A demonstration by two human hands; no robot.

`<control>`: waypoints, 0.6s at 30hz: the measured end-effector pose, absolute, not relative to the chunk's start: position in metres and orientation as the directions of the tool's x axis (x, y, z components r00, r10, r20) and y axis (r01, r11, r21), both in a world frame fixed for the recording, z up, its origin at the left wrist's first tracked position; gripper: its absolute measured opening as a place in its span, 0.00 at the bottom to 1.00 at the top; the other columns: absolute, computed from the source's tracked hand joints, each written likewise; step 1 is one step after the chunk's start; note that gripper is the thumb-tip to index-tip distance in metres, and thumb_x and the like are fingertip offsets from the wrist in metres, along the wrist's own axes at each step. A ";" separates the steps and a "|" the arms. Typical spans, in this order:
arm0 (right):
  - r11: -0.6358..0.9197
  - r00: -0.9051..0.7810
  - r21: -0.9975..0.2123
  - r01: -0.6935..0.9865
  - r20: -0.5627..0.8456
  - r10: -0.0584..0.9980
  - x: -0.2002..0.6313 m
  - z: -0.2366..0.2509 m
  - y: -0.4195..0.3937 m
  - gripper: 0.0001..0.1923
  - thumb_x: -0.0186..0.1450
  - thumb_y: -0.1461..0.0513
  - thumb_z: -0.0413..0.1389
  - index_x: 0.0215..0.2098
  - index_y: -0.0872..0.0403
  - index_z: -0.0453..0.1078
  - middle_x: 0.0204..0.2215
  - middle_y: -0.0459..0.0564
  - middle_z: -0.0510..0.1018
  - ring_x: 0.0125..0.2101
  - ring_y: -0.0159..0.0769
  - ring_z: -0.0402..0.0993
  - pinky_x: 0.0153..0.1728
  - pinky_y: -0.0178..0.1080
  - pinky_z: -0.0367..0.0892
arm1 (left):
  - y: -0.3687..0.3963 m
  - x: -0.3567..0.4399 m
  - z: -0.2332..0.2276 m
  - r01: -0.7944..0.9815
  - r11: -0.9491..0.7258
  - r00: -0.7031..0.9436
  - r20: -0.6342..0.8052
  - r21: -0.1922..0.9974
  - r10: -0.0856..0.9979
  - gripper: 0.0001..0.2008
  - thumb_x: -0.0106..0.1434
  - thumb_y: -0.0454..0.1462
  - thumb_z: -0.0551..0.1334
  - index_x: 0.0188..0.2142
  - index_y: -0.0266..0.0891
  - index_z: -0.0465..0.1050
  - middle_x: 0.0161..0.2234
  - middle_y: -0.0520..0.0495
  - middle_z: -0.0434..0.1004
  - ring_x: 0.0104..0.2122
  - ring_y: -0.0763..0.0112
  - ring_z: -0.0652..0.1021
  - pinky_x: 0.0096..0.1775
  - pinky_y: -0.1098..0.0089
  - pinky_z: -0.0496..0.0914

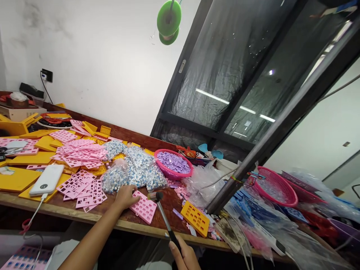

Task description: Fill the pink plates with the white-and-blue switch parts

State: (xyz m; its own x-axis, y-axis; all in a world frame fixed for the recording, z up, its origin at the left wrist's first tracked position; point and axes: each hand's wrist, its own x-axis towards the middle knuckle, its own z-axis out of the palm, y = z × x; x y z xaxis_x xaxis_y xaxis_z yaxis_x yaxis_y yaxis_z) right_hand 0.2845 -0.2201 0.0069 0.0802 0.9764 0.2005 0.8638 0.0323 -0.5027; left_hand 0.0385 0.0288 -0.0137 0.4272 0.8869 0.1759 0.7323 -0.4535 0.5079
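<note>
My right hand is closed around the black grip of a small two-faced mallet. The mallet has a metal shaft, and its head, one face dark and the other yellowish, is over the right edge of a pink board with square holes. My left hand holds that board at its upper left corner, fingers curled together. The board lies flat near the table's front edge. To its right are a yellow board with square openings and a small purple strip.
Bags of small blue and white pieces lie behind my left hand, beside a pink basket of purple pieces. Pink sheets and a white power bank are left. A slanted metal pole rises at right. A green spool hangs above.
</note>
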 end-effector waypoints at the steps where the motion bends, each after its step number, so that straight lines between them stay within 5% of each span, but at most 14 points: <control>1: 0.026 0.075 -0.490 0.871 0.185 0.980 0.282 0.007 -0.218 0.33 0.74 0.39 0.40 0.56 0.49 0.74 0.51 0.57 0.83 0.50 0.49 0.81 0.48 0.38 0.72 | 0.028 0.038 -0.013 0.731 -0.453 0.431 0.169 0.510 0.886 0.19 0.70 0.49 0.62 0.51 0.39 0.74 0.48 0.45 0.78 0.48 0.61 0.78 0.54 0.52 0.72; 5: -0.049 0.074 -0.349 0.936 0.059 0.995 0.285 -0.003 -0.211 0.31 0.73 0.39 0.42 0.51 0.49 0.77 0.40 0.56 0.86 0.42 0.51 0.83 0.42 0.41 0.73 | 0.027 0.036 -0.010 0.720 -0.473 0.462 0.159 0.508 0.873 0.20 0.70 0.50 0.63 0.53 0.39 0.73 0.50 0.44 0.78 0.49 0.60 0.78 0.55 0.50 0.71; 18: -0.021 0.037 -0.294 0.955 0.048 0.998 0.284 -0.010 -0.215 0.28 0.75 0.43 0.41 0.50 0.48 0.76 0.41 0.55 0.86 0.43 0.50 0.84 0.42 0.40 0.72 | 0.030 0.035 -0.014 0.703 -0.502 0.491 0.166 0.503 0.855 0.21 0.69 0.51 0.62 0.53 0.39 0.73 0.49 0.44 0.78 0.49 0.60 0.78 0.56 0.50 0.70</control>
State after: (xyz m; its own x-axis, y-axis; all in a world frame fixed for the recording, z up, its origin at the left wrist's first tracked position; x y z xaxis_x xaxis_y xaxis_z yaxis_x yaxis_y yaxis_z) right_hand 0.2842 -0.2155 -0.0099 0.0372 0.9981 0.0482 0.9555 -0.0214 -0.2942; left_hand 0.0351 0.0300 -0.0136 0.4915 0.8550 0.1657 0.7035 -0.5019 0.5032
